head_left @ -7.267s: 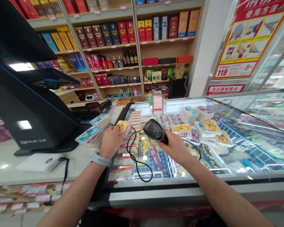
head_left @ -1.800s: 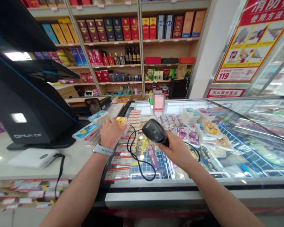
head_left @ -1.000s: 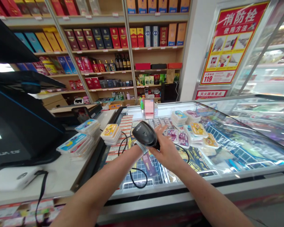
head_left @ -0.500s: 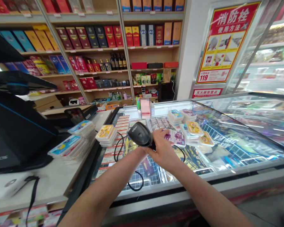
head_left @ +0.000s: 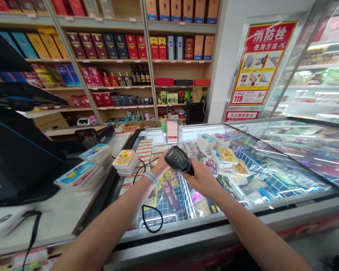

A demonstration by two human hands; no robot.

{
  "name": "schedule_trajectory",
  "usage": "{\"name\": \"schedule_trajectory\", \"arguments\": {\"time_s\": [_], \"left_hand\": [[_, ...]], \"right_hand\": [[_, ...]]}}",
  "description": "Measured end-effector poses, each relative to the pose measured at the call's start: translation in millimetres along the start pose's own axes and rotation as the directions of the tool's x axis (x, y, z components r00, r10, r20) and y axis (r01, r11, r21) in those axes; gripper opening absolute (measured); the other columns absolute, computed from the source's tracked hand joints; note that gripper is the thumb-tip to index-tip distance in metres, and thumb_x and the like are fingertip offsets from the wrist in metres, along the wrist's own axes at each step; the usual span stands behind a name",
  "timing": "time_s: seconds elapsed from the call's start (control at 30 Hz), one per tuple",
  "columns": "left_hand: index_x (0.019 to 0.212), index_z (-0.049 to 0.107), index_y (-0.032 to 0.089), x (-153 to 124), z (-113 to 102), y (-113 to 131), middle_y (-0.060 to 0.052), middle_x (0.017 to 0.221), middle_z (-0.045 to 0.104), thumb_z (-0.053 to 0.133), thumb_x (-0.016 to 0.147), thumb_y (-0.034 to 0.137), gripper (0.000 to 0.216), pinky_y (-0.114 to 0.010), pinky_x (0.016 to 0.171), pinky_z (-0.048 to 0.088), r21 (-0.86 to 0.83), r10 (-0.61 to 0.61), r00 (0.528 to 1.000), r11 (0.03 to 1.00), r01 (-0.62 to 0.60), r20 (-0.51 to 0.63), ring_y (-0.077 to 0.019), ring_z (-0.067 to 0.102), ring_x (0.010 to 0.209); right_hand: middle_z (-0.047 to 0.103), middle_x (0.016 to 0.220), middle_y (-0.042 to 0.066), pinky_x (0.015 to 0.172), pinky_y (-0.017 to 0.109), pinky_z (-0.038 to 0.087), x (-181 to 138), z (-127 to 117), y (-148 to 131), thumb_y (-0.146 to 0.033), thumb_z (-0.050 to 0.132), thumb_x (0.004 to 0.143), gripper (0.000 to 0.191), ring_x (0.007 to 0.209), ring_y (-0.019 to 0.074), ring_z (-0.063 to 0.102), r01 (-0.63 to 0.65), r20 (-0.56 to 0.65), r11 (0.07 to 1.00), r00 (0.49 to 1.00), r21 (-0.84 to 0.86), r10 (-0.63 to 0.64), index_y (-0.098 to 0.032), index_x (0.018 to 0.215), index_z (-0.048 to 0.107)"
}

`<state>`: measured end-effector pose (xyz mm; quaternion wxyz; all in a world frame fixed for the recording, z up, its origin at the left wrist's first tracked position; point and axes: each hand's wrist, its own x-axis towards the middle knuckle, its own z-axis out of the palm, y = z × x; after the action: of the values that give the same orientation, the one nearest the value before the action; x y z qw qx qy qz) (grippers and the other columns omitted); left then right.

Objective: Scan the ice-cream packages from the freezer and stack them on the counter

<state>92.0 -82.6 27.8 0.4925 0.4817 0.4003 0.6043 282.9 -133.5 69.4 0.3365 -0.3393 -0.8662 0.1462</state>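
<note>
The person's right hand [head_left: 202,179] is closed round the grip of a black barcode scanner [head_left: 178,159]. The scanner hangs over the near end of the freezer lid [head_left: 285,177], dead ahead at the person's twelve o'clock. Its head tips forward and down, most likely so that its window faces the goods on the glass rather than the person. The cable [head_left: 147,222] leaves toward seven o'clock and droops in a loop on the glass, slack enough, I judge, to let the scanner move freely.

The left hand [head_left: 160,167] reaches in low, just beside the scanner at its nine o'clock, with a watch [head_left: 151,177] on the wrist. Its fingers pass behind the scanner's head, so I cannot tell whether they are spread, curled or resting on anything.

At ten o'clock a stack of yellow packs [head_left: 124,159] sits by the freezer's left rim. Blue packs [head_left: 75,174] are piled beyond it on the white tabletop [head_left: 59,222]. Both seem to be kept apart from the loose packs [head_left: 224,153] spread on the glass at one o'clock.

The black terminal [head_left: 14,150] at nine o'clock is cut off at the left, and its screen faces away. The scanner's grip is hidden inside the fist and its window is out of sight. The print on the packs is too small to read.
</note>
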Motion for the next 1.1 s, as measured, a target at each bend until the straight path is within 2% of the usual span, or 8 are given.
{"name": "schedule_trajectory", "arguments": {"time_s": [0.13, 0.3, 0.5, 0.73, 0.87, 0.93, 1.0, 1.1], "left_hand": [[0.106, 0.066, 0.016, -13.2, -22.6, 18.1, -0.01, 0.104, 0.07, 0.058, 0.083, 0.047, 0.039, -0.036, 0.082, 0.054, -0.123, -0.07, 0.998, 0.99, 0.069, -0.002, -0.0213, 0.066, 0.092], [0.119, 0.06, 0.014, -36.3, -38.1, 34.2, -0.013, 0.119, 0.067, 0.049, 0.091, 0.041, 0.041, -0.041, 0.098, 0.051, -0.436, -0.175, 0.984, 0.885, 0.16, 0.006, -0.0228, 0.065, 0.107], [0.127, 0.055, 0.014, -49.2, -47.2, 33.1, -0.015, 0.13, 0.063, 0.047, 0.094, 0.047, 0.048, -0.042, 0.104, 0.048, -0.495, -0.12, 0.992, 0.861, 0.119, 0.03, -0.0257, 0.061, 0.118], [0.127, 0.057, 0.015, -52.0, -58.6, 36.7, -0.015, 0.127, 0.064, 0.038, 0.096, 0.053, 0.053, -0.032, 0.079, 0.057, -0.479, -0.179, 0.984, 0.863, 0.16, 0.006, -0.0279, 0.067, 0.108], [0.127, 0.057, 0.018, -50.4, -64.6, 35.3, -0.015, 0.116, 0.07, 0.04, 0.093, 0.061, 0.056, -0.023, 0.056, 0.053, -0.347, -0.202, 0.977, 0.923, 0.168, -0.063, -0.0246, 0.073, 0.091], [0.123, 0.058, 0.019, -50.5, -65.1, 35.7, -0.014, 0.108, 0.072, 0.044, 0.092, 0.061, 0.054, -0.021, 0.052, 0.051, -0.281, -0.229, 0.968, 0.94, 0.192, -0.104, -0.0231, 0.074, 0.082], [0.117, 0.06, 0.017, -51.3, -63.7, 37.4, -0.013, 0.101, 0.073, 0.052, 0.091, 0.053, 0.045, -0.022, 0.055, 0.053, -0.236, -0.243, 0.964, 0.948, 0.212, -0.108, -0.022, 0.074, 0.079], [0.11, 0.062, 0.015, -52.3, -60.0, 40.4, -0.011, 0.097, 0.074, 0.066, 0.082, 0.03, 0.031, -0.021, 0.059, 0.052, -0.161, -0.22, 0.971, 0.966, 0.203, -0.093, -0.0202, 0.073, 0.08]], "right_hand": [[0.068, 0.094, 0.009, 0.073, 0.032, 0.045, 0.1, -11.8, 15.3, -0.035, 0.057, 0.089, 0.023, 0.087, 0.0239, 0.063, -0.038, -0.02, 0.999, 0.999, 0.005, 0.038, -0.017, 0.103, 0.057], [0.07, 0.1, 0.009, 0.078, 0.035, 0.047, 0.8, -14.0, 26.9, -0.04, 0.058, 0.088, 0.032, 0.092, 0.0258, 0.065, -0.122, -0.056, 0.988, 0.99, 0.099, 0.128, -0.017, 0.11, 0.06], [0.071, 0.091, 0.006, 0.072, 0.033, 0.048, -5.2, -7.5, 25.5, -0.04, 0.058, 0.086, 0.03, 0.082, 0.0226, 0.065, -0.113, 0.014, 0.984, 0.994, 0.141, 0.112, -0.017, 0.105, 0.062], [0.07, 0.09, 0.007, 0.072, 0.034, 0.047, -6.2, -6.9, 27.8, -0.045, 0.058, 0.086, 0.035, 0.083, 0.024, 0.065, -0.129, 0.006, 0.986, 0.992, 0.108, 0.129, -0.016, 0.106, 0.062], [0.07, 0.091, 0.007, 0.071, 0.032, 0.047, -7.6, -8.1, 27.5, -0.046, 0.057, 0.088, 0.033, 0.082, 0.0223, 0.064, -0.095, -0.013, 0.988, 0.995, 0.123, 0.097, -0.017, 0.103, 0.062], [0.07, 0.091, 0.006, 0.07, 0.032, 0.047, -8.4, -8.1, 26.8, -0.047, 0.057, 0.088, 0.033, 0.081, 0.0218, 0.064, -0.08, -0.021, 0.99, 0.996, 0.118, 0.083, -0.018, 0.103, 0.062], [0.07, 0.09, 0.006, 0.07, 0.031, 0.047, -8.8, -7.9, 26.4, -0.046, 0.057, 0.088, 0.032, 0.08, 0.0213, 0.063, -0.068, -0.026, 0.992, 0.997, 0.109, 0.071, -0.018, 0.103, 0.062], [0.07, 0.09, 0.006, 0.07, 0.031, 0.047, -8.9, -7.8, 26.5, -0.045, 0.057, 0.088, 0.031, 0.08, 0.021, 0.063, -0.061, -0.035, 0.993, 0.997, 0.098, 0.064, -0.018, 0.103, 0.061]]}}
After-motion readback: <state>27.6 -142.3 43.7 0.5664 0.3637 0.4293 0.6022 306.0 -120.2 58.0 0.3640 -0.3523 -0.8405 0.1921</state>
